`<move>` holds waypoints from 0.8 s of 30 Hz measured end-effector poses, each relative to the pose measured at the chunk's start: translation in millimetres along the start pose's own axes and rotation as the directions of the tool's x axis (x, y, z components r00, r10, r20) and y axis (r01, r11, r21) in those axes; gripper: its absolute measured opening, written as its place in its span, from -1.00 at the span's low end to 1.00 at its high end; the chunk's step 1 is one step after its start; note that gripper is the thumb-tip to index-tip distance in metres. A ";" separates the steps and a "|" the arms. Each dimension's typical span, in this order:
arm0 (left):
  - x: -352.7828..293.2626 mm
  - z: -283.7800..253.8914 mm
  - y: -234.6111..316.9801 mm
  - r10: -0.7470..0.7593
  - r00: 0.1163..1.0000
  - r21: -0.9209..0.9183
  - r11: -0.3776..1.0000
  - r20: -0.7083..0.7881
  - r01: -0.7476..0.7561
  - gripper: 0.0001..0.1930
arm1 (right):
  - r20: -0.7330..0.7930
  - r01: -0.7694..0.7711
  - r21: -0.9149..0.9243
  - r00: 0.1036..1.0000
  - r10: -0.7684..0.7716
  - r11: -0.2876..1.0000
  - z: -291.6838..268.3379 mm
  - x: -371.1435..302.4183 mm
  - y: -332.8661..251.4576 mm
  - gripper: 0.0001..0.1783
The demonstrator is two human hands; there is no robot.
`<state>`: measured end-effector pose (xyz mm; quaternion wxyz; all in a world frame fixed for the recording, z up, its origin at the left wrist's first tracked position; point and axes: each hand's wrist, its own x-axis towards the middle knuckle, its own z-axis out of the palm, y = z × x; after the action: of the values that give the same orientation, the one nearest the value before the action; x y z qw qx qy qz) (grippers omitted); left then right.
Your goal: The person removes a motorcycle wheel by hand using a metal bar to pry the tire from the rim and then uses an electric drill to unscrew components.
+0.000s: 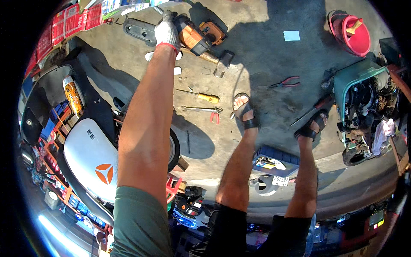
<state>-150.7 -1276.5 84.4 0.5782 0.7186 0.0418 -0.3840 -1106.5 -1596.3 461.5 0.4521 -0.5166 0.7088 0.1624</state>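
My left hand (167,35), in a pale knitted glove with a red cuff, reaches far forward at the top of the view. Its fingers look curled and closed, their tips darkened, beside a short metal rod (159,10). What they grip is hidden. Just right of the glove lies an orange and black power tool (195,35). On the left, a long black plate with slots (140,30) extends from under the hand. A hammer (223,64) with a wooden handle rests below the power tool. White pieces (177,70) show beside my forearm. My right hand is out of view.
On the concrete floor are a yellow-handled screwdriver (208,98), a wrench (201,109), red-handled pliers (286,82) and a blue tool tray (278,160). A white scooter (92,150) stands left. A red bucket (357,36) and a green crate of parts (340,92) stand right.
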 end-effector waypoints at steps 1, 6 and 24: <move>3.2 -0.1 -9.3 -0.038 0.999 -0.026 0.999 0.015 0.039 -0.58 | -0.018 0.004 -0.255 1.000 -0.008 0.967 -1.4 -16.0 41.6 -0.33; -0.9 -2.4 6.0 0.024 0.993 0.138 0.990 -0.119 -0.008 -0.51 | 0.071 -0.066 0.758 0.997 0.018 0.649 350.2 -32.0 -124.0 -0.60; -246.4 37.3 0.6 -0.113 0.965 0.075 0.992 0.235 0.098 -0.71 | 0.071 0.241 0.693 0.915 -0.397 0.679 595.6 8.1 -335.3 -0.68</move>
<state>-342.0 -1214.3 231.4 0.5349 0.6816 -0.0020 -0.4992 -530.4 -1324.5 213.6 0.7025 -0.4139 0.5639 -0.1308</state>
